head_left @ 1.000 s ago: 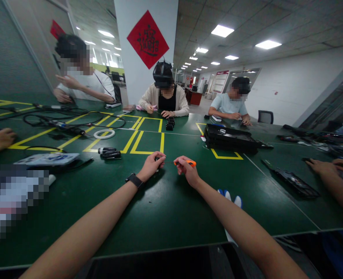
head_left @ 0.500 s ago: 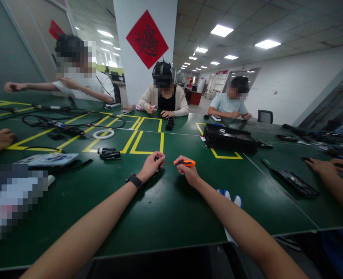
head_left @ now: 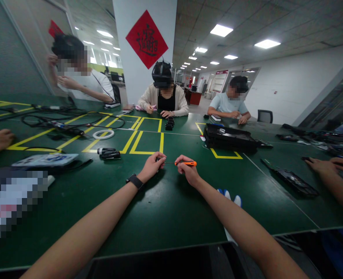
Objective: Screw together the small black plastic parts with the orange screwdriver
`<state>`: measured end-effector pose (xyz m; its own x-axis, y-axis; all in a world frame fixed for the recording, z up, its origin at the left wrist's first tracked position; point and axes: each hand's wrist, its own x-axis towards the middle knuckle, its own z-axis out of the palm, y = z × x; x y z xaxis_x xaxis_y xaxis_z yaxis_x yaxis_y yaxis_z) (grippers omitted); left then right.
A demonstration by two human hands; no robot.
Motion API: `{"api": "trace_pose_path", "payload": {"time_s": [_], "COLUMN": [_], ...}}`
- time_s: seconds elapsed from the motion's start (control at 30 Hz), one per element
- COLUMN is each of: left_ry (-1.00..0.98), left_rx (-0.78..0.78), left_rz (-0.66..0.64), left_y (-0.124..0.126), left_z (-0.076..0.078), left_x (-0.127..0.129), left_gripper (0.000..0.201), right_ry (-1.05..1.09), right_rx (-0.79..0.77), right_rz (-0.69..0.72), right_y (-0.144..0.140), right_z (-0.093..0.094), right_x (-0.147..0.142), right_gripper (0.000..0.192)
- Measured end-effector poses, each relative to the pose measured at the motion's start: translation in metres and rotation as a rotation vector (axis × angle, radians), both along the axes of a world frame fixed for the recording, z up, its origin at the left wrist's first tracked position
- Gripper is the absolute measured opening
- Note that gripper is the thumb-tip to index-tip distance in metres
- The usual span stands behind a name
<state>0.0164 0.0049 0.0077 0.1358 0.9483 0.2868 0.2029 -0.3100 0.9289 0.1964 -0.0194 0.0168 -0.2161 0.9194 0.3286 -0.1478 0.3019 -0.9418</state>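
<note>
Since the earlier frame, the co-worker at the far left (head_left: pixel 100 83) has drawn an outstretched arm in and raised that hand beside the head, while the wearer's own hands have barely shifted. Apart from each other above the green table (head_left: pixel 171 221), the right hand (head_left: pixel 188 170) grips an orange screwdriver (head_left: pixel 191 164), its thin shaft pointing left, and the left hand (head_left: pixel 151 166) pinches a small dark piece (head_left: pixel 159 158), mostly hidden by fingers. Black cylindrical parts (head_left: pixel 109 154) lie to the left.
</note>
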Motion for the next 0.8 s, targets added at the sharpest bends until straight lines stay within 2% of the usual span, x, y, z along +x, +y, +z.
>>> {"api": "trace_pose_path", "payload": {"time_s": [0.1, 0.27, 0.4, 0.57, 0.8], "left_ry": [0.008, -0.034, -0.058, -0.063, -0.239], "left_rx": [0.001, -0.011, -0.023, -0.036, -0.075], "left_rz": [0.004, 0.010, 0.009, 0.009, -0.006], "left_y": [0.001, 0.003, 0.003, 0.002, -0.004], "left_z": [-0.001, -0.002, -0.002, 0.000, 0.005], "left_x": [-0.001, -0.001, -0.002, -0.002, 0.001], "left_gripper": [0.029, 0.030, 0.030, 0.028, 0.021], "right_ry": [-0.014, -0.036, -0.066, -0.121, -0.141], "right_rx": [0.028, 0.012, 0.027, 0.122, 0.132], "right_rz": [0.030, -0.018, -0.022, 0.007, 0.067], "right_y": [-0.003, -0.005, -0.003, -0.002, -0.012], "right_z": [0.002, 0.005, 0.003, 0.002, 0.010], "right_x": [-0.001, -0.003, -0.003, 0.000, -0.003], "right_gripper": [0.008, 0.020, 0.015, 0.007, 0.020]}}
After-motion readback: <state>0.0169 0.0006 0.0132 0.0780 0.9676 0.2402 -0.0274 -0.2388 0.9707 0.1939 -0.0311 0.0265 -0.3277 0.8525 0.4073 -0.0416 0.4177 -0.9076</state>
